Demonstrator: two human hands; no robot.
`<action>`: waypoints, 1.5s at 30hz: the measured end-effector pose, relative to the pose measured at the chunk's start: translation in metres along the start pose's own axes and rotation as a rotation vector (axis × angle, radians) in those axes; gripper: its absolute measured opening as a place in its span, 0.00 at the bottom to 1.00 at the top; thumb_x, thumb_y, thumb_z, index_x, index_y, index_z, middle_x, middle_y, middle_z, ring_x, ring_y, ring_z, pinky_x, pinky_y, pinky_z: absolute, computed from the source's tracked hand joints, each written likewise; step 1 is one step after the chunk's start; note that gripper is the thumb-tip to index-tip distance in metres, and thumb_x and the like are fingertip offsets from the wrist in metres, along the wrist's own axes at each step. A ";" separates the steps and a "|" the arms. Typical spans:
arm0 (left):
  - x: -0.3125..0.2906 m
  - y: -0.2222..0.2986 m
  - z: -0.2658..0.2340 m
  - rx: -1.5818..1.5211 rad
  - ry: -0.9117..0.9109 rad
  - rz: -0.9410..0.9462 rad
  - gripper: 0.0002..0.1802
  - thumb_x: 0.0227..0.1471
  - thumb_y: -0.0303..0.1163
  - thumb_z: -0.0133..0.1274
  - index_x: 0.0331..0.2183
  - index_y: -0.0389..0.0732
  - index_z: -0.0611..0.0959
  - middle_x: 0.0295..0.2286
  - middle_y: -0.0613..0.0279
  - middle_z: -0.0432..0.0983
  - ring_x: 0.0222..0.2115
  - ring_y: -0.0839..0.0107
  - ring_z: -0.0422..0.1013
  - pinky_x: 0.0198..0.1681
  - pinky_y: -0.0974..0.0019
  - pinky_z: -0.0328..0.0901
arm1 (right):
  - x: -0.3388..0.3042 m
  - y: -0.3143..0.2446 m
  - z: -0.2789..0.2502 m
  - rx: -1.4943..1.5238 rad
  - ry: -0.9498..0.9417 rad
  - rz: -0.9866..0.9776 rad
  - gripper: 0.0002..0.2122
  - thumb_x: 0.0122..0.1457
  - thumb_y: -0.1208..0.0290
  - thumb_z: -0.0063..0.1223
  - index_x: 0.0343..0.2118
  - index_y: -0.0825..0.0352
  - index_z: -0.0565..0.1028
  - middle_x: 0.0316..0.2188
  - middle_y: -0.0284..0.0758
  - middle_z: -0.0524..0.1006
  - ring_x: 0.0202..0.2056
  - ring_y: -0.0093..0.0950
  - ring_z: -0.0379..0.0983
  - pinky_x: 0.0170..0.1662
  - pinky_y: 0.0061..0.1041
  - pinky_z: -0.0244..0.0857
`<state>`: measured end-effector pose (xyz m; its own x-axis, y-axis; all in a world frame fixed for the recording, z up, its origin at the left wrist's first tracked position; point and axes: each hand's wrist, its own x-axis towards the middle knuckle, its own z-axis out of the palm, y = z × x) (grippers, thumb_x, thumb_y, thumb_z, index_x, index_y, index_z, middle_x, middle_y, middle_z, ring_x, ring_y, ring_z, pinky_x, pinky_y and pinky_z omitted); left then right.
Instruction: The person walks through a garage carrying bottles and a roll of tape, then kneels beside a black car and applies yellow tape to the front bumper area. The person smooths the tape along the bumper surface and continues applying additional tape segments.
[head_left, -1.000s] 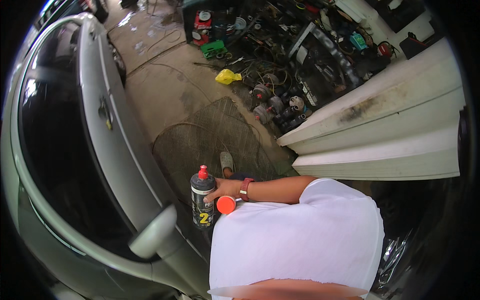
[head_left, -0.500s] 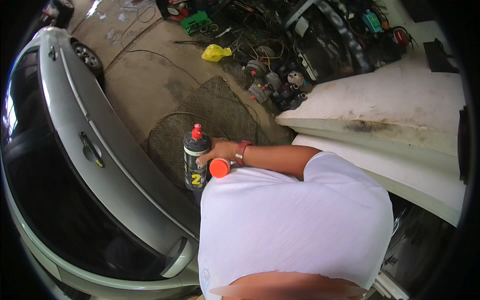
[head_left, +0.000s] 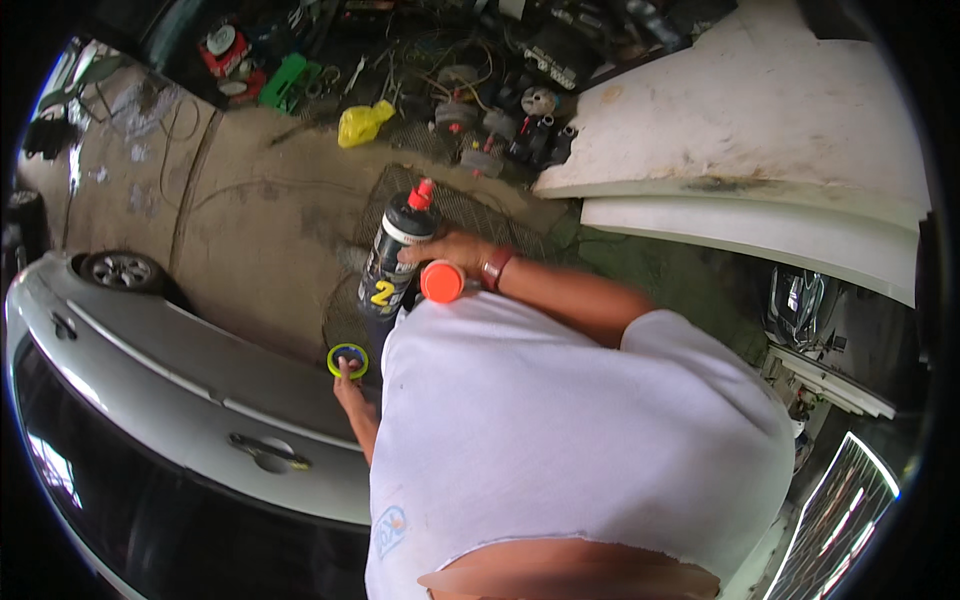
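Our right hand (head_left: 452,249) is wrapped around the upper body of a black bottle (head_left: 387,260) with a red nozzle, its fingers partly hidden. The bottle leans, nozzle toward the right, and is held up in the air; in this view it covers the left edge of the dark mat (head_left: 490,222). Against the same hand sits an orange-capped container (head_left: 442,282); we see mostly its cap, so we cannot tell how it is gripped. Our left hand (head_left: 349,385) grasps the near side of a round lime-rimmed thing (head_left: 347,346), beside the silver car (head_left: 180,390). A yellow bag (head_left: 365,124) lies beyond the mat's far left corner.

We judge the bottle to be fairly heavy if full, its smooth plastic walls giving a little under a squeeze and slippery if wet. We would take hold around the body, below the shoulder, leaving the nozzle free. The lime-rimmed thing looks light, and a pinch at its rim should do. The orange-capped container looks stiff; sharing a hand with the bottle probably makes its hold the less sure.
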<state>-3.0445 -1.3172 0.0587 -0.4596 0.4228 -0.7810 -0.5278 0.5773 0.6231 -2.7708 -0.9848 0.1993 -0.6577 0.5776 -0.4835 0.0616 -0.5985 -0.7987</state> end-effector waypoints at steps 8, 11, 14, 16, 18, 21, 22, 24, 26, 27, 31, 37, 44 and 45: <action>0.125 0.213 0.020 -0.136 -0.284 0.083 0.23 0.72 0.54 0.60 0.37 0.42 0.81 0.37 0.60 0.82 0.37 0.71 0.76 0.48 0.65 0.71 | 0.046 -0.060 0.044 0.000 0.149 -0.098 0.30 0.56 0.64 0.81 0.61 0.64 0.81 0.56 0.34 0.85 0.58 0.28 0.79 0.67 0.36 0.70; 0.162 0.251 0.036 -0.172 -0.383 0.068 0.25 0.73 0.56 0.58 0.37 0.43 0.81 0.39 0.58 0.82 0.38 0.69 0.75 0.50 0.64 0.70 | 0.065 -0.060 0.032 -0.063 0.228 -0.101 0.29 0.56 0.63 0.81 0.61 0.64 0.82 0.56 0.34 0.86 0.58 0.27 0.80 0.66 0.35 0.71; 0.184 0.259 0.045 -0.191 -0.437 0.041 0.22 0.73 0.54 0.56 0.39 0.44 0.82 0.42 0.56 0.83 0.38 0.67 0.75 0.51 0.63 0.70 | 0.083 -0.066 0.013 0.085 0.216 -0.136 0.29 0.56 0.63 0.81 0.60 0.64 0.82 0.55 0.33 0.86 0.57 0.27 0.80 0.66 0.35 0.72; 0.193 0.244 0.042 -0.150 -0.400 0.047 0.21 0.72 0.53 0.56 0.40 0.45 0.83 0.44 0.56 0.84 0.40 0.66 0.76 0.52 0.63 0.70 | 0.095 -0.081 -0.001 0.079 0.203 -0.146 0.30 0.56 0.63 0.81 0.61 0.63 0.81 0.55 0.33 0.86 0.58 0.28 0.80 0.66 0.36 0.71; 0.196 0.216 0.032 -0.213 -0.360 0.015 0.19 0.69 0.51 0.58 0.40 0.43 0.86 0.44 0.55 0.87 0.41 0.63 0.79 0.52 0.61 0.71 | 0.107 -0.101 -0.014 0.110 0.184 -0.167 0.31 0.55 0.64 0.82 0.62 0.63 0.80 0.56 0.34 0.86 0.59 0.28 0.80 0.67 0.36 0.70; 0.181 0.170 0.016 -0.130 -0.240 -0.040 0.19 0.66 0.47 0.61 0.40 0.40 0.89 0.43 0.53 0.89 0.42 0.61 0.82 0.51 0.58 0.73 | 0.131 -0.121 -0.038 0.191 0.139 -0.229 0.25 0.59 0.70 0.79 0.59 0.62 0.82 0.55 0.32 0.86 0.57 0.25 0.80 0.65 0.34 0.72; 0.170 0.159 0.015 0.296 -0.164 0.000 0.18 0.66 0.47 0.62 0.40 0.39 0.89 0.43 0.53 0.89 0.42 0.61 0.82 0.51 0.58 0.74 | 0.139 -0.124 -0.047 0.136 0.112 -0.314 0.26 0.59 0.73 0.79 0.60 0.62 0.82 0.55 0.31 0.86 0.58 0.25 0.79 0.66 0.35 0.72; 0.144 0.148 0.020 0.727 -0.082 0.029 0.18 0.65 0.46 0.63 0.40 0.39 0.90 0.42 0.52 0.89 0.41 0.61 0.82 0.51 0.57 0.74 | 0.154 -0.128 -0.066 0.241 0.085 -0.265 0.33 0.57 0.70 0.81 0.65 0.62 0.77 0.59 0.32 0.84 0.61 0.26 0.78 0.69 0.35 0.68; 0.122 0.148 0.030 0.847 -0.035 0.037 0.18 0.64 0.45 0.64 0.40 0.38 0.90 0.41 0.52 0.89 0.41 0.60 0.83 0.50 0.57 0.74 | 0.165 -0.131 -0.086 0.268 0.109 -0.251 0.38 0.56 0.69 0.82 0.69 0.61 0.74 0.62 0.32 0.82 0.63 0.25 0.76 0.71 0.36 0.66; 0.113 0.149 0.036 0.874 -0.012 0.042 0.18 0.64 0.44 0.64 0.40 0.38 0.90 0.41 0.51 0.89 0.41 0.60 0.83 0.50 0.56 0.74 | 0.170 -0.133 -0.096 0.313 0.108 -0.196 0.37 0.57 0.72 0.81 0.69 0.61 0.74 0.62 0.31 0.82 0.62 0.24 0.77 0.71 0.35 0.67; 0.093 0.151 0.052 0.881 0.076 0.052 0.17 0.62 0.42 0.66 0.40 0.36 0.91 0.40 0.50 0.90 0.41 0.60 0.84 0.50 0.55 0.75 | 0.188 -0.144 -0.136 0.370 0.054 -0.095 0.30 0.58 0.76 0.78 0.64 0.62 0.79 0.57 0.30 0.85 0.57 0.24 0.80 0.65 0.34 0.73; 0.091 0.140 0.058 0.840 0.193 0.060 0.16 0.60 0.39 0.69 0.40 0.35 0.92 0.38 0.48 0.90 0.40 0.59 0.86 0.49 0.53 0.76 | 0.215 -0.174 -0.158 0.292 0.045 0.005 0.27 0.60 0.73 0.77 0.63 0.63 0.79 0.54 0.31 0.84 0.53 0.25 0.82 0.59 0.31 0.77; 0.111 0.142 0.050 0.732 0.309 0.089 0.17 0.58 0.39 0.72 0.42 0.35 0.93 0.38 0.48 0.91 0.42 0.58 0.86 0.51 0.55 0.76 | 0.275 -0.190 -0.119 0.240 0.087 0.163 0.17 0.64 0.73 0.73 0.55 0.61 0.83 0.47 0.27 0.85 0.46 0.22 0.82 0.50 0.29 0.77; 0.117 0.139 0.045 0.693 0.353 0.129 0.17 0.57 0.39 0.72 0.43 0.36 0.94 0.39 0.48 0.91 0.42 0.57 0.86 0.52 0.55 0.76 | 0.285 -0.191 -0.108 0.252 0.106 0.188 0.16 0.64 0.73 0.73 0.53 0.61 0.83 0.47 0.26 0.84 0.45 0.21 0.82 0.48 0.28 0.77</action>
<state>-3.1400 -1.1562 0.0522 -0.7476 0.3362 -0.5728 0.0574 0.8919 0.4486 -2.8891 -0.6455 0.1753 -0.5701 0.4905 -0.6591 -0.0217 -0.8109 -0.5848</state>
